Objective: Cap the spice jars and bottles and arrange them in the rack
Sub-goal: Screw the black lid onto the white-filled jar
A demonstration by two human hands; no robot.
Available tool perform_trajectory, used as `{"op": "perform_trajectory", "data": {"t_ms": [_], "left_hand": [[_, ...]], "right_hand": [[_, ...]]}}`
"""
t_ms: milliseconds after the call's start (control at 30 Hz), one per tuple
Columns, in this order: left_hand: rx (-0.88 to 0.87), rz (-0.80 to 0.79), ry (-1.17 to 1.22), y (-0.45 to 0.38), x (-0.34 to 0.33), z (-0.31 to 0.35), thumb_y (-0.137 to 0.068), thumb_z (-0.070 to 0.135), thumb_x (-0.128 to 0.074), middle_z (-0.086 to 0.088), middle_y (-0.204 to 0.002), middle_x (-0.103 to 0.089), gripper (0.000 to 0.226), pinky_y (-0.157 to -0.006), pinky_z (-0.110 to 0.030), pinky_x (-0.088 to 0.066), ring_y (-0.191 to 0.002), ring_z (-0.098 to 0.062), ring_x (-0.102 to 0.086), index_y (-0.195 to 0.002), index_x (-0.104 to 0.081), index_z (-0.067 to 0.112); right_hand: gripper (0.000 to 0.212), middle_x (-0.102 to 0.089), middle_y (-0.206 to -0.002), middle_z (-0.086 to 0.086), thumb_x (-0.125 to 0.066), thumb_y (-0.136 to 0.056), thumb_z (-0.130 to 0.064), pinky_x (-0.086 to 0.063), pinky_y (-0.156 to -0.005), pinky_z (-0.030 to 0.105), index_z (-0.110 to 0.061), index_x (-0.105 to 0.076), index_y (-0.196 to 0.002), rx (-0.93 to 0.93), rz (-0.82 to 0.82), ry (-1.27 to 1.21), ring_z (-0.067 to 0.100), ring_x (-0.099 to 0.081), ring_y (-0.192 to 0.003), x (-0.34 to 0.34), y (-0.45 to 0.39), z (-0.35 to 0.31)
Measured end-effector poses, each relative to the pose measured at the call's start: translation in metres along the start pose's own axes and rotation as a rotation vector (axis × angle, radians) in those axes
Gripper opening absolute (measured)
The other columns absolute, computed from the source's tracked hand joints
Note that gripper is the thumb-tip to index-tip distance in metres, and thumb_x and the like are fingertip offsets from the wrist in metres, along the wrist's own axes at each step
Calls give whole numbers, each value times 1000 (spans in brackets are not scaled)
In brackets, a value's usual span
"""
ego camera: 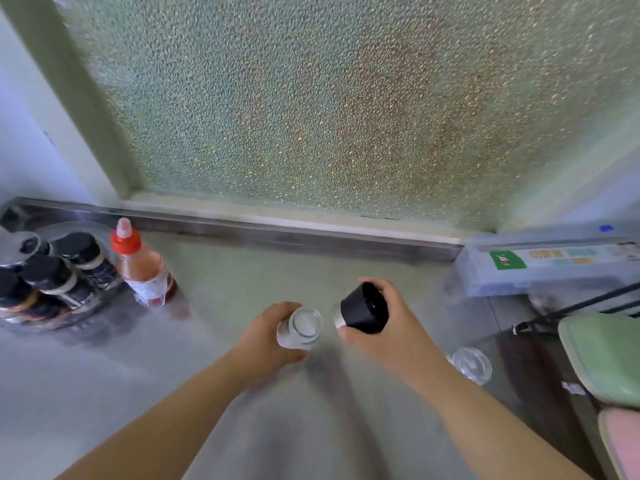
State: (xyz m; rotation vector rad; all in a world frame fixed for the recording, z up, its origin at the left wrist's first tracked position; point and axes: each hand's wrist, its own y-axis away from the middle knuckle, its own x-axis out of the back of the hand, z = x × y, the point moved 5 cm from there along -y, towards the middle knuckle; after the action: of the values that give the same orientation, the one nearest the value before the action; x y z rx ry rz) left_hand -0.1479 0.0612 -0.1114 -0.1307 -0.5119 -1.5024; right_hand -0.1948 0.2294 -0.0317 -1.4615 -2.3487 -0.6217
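My left hand (266, 337) grips an uncapped clear glass jar (301, 327) above the grey counter, its mouth facing up. Just to its right, my right hand (384, 327) holds a black cap with a silver rim (363, 308), tilted on its side and a small gap away from the jar's mouth. At the far left a round rack (74, 306) holds several black-capped spice jars (78, 252). A red-capped sauce bottle (142, 265) stands beside the rack. Another clear glass jar (472, 363) without a cap sits on the counter behind my right forearm.
A frosted window with a metal sill (277, 230) runs along the back of the counter. A pale blue box (540, 268) lies at the back right, with a dark cable (571, 308) and a green pad (602, 355) at the right edge.
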Motion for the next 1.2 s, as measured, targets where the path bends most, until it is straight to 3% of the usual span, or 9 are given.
{"op": "perform_trajectory", "data": {"t_ms": [233, 367, 533, 667, 933, 1000, 1067, 1133, 1200], "left_hand": [[-231, 111, -3, 32, 58, 83, -43, 44, -74, 4, -90, -49, 59, -75, -15, -44, -82, -8, -55, -97, -54, 54], [-386, 151, -46, 55, 88, 143, -46, 42, -76, 2, -88, -46, 61, -73, -10, -40, -86, -8, -51, -103, -55, 45], [-463, 235, -67, 82, 111, 193, -45, 44, -78, 4, -89, -43, 64, -71, -6, -38, -84, -7, -51, -106, -58, 41], [-534, 353, -113, 108, 119, 219, -43, 48, -75, 6, -84, -40, 62, -70, -4, -37, -82, -6, -50, -103, -58, 42], [-596, 676, -95, 140, 120, 250, -45, 54, -68, 10, -85, -40, 70, -67, 1, -35, -84, 2, -48, -112, -56, 36], [-592, 670, -25, 145, 121, 257, -45, 53, -68, 7, -85, -41, 67, -68, 2, -34, -85, 4, -49, -109, -49, 52], [-586, 641, 64, 149, 124, 264, -43, 54, -67, 6, -82, -41, 61, -68, 1, -35, -80, 3, -50, -100, -48, 58], [-597, 582, 190, 152, 129, 269, -41, 51, -70, 4, -80, -41, 62, -64, -2, -36, -67, 1, -48, -102, -55, 50], [-598, 508, 300, 153, 136, 271, -40, 48, -75, -3, -84, -50, 68, -64, -4, -38, -68, 0, -50, -106, -60, 37]], "right_hand": [[64, -60, -98, -17, -83, -63, -17, -54, -86, 27, -38, -48, -112, 195, -53, -17, -1, -61, -85, 26, 6, -87], [67, -58, -100, -29, -80, -52, -37, -53, -87, 29, -47, -48, -110, 345, -94, 28, 1, -62, -92, 42, 20, -145], [65, -61, -97, -28, -82, -56, -32, -51, -83, 22, -45, -49, -110, 460, -97, 45, -1, -63, -86, 60, 44, -192], [65, -63, -93, -25, -81, -50, -42, -48, -77, 13, -37, -52, -109, 507, -72, 52, -4, -62, -83, 70, 63, -216], [31, -69, -74, -12, -80, -64, -39, -47, -63, 18, -26, -64, -87, 480, 143, 76, -3, -63, -66, 79, 82, -255], [42, -70, -79, -12, -79, -60, -50, -51, -70, 24, -27, -64, -92, 521, 202, 95, -1, -65, -73, 79, 87, -263], [81, -69, -94, -15, -79, -45, -66, -51, -84, 26, -33, -56, -115, 502, 197, 19, -3, -65, -89, 79, 88, -265], [121, -64, -106, -20, -78, -28, -74, -47, -93, 27, -35, -35, -135, 461, 83, -157, -7, -60, -102, 78, 87, -263], [125, -65, -113, -15, -84, -27, -67, -42, -99, 30, -33, -32, -136, 464, -106, -387, -2, -58, -112, 76, 88, -265]]}}
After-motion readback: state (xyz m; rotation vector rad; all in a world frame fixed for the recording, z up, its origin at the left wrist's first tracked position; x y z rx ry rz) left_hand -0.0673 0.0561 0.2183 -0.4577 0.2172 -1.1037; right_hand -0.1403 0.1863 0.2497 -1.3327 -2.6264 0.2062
